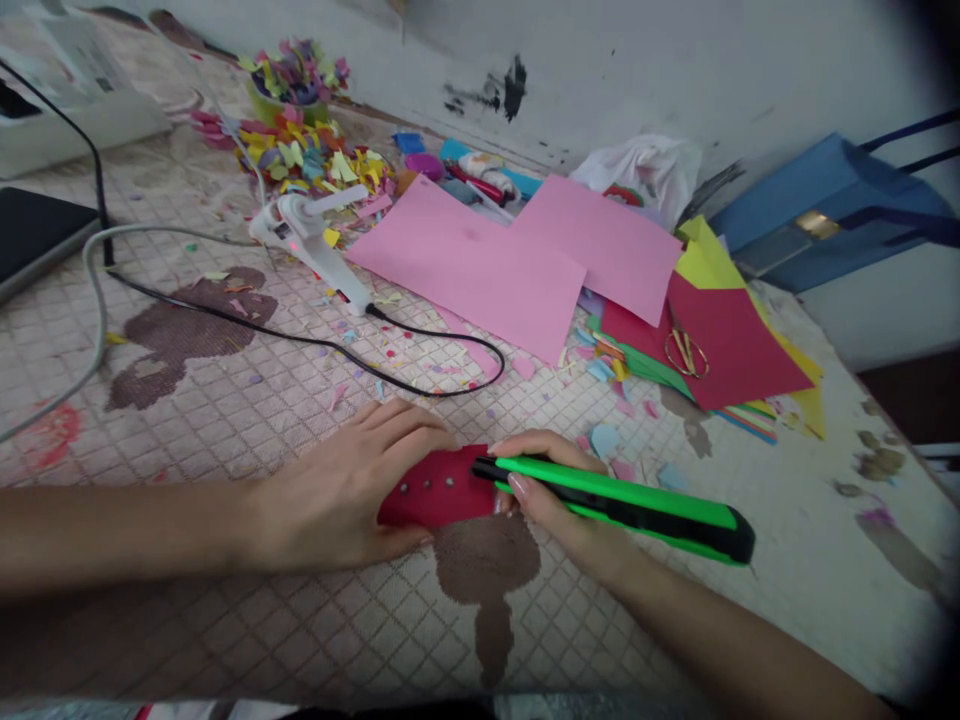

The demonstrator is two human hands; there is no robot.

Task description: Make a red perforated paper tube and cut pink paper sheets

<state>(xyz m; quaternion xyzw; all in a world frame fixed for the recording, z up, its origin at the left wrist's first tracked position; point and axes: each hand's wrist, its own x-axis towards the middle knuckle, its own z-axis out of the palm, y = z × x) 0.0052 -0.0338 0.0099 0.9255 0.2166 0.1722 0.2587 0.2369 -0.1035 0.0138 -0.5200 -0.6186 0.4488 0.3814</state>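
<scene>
A small piece of red paper (442, 505) with a row of three small pale dots or holes lies on the cloth near the front. My left hand (352, 490) holds its left end, thumb along the lower edge and fingers over the upper one. In my right hand (559, 490) is a green and black utility knife (637, 500), gripped near its front with the tip over the paper's right part. Whether the blade is out cannot be made out. Some fingertips of the right hand are hidden behind the knife and at the paper's right edge.
A white glue gun (319, 255) stands behind, its black cord (420, 390) looping toward my hands. Pink sheets (480, 270), gold-handled scissors (686, 352) on red paper, and paper scraps (300, 160) lie farther back. A blue bag (817, 220) is at right, a dark flat object (45, 235) at left.
</scene>
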